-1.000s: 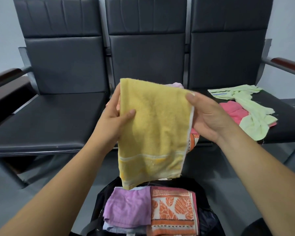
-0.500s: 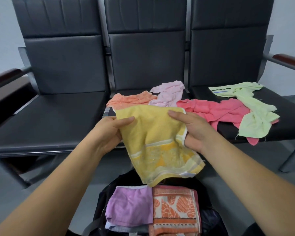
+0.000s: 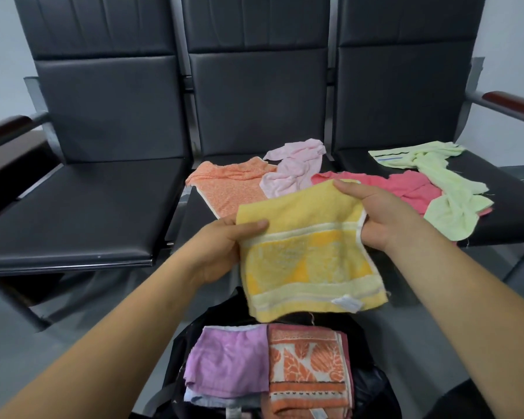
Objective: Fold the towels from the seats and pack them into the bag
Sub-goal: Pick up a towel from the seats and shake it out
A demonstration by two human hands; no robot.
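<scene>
1. Our left hand (image 3: 221, 246) and right hand (image 3: 384, 216), apart, each gripped a side of the folded yellow terry towel (image 3: 306, 255) above the open black bag (image 3: 372, 385).
2. The bag held a folded purple cloth (image 3: 227, 361) beside an orange leaf-print towel (image 3: 309, 367).
3. Beyond, a peach towel (image 3: 230, 189), pale pink towel (image 3: 294, 170), coral towel (image 3: 406, 186) and light green towel (image 3: 448, 195) lay crumpled on the black padded seats (image 3: 82, 213).

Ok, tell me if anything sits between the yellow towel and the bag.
Nothing visible does. The left hand and right hand hold the yellow towel above the bag; the purple towel and orange leaf-print towel lie packed inside, so it would land on them.
</scene>
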